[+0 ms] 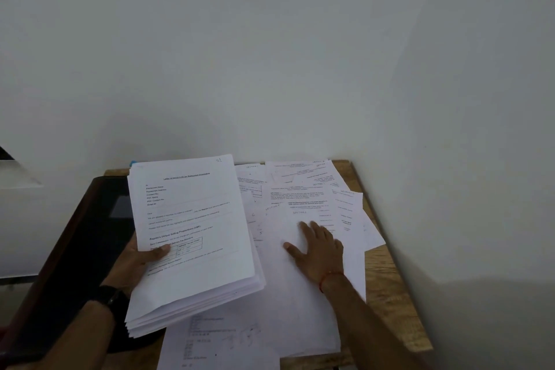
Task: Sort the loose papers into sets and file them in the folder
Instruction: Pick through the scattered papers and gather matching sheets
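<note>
Sorting seems partway: the left hand (144, 261) grips a thick white printed paper stack (192, 234), while the right hand (318, 246) lies flat, fingers spread, on scattered loose white sheets (315, 189) at centre right, and filing is apparently still ahead.

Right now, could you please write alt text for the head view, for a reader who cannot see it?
The left hand grips a thick stack of printed papers over a dark folder, while the right hand rests flat on loose papers spread across a wooden table against a white wall.
</note>
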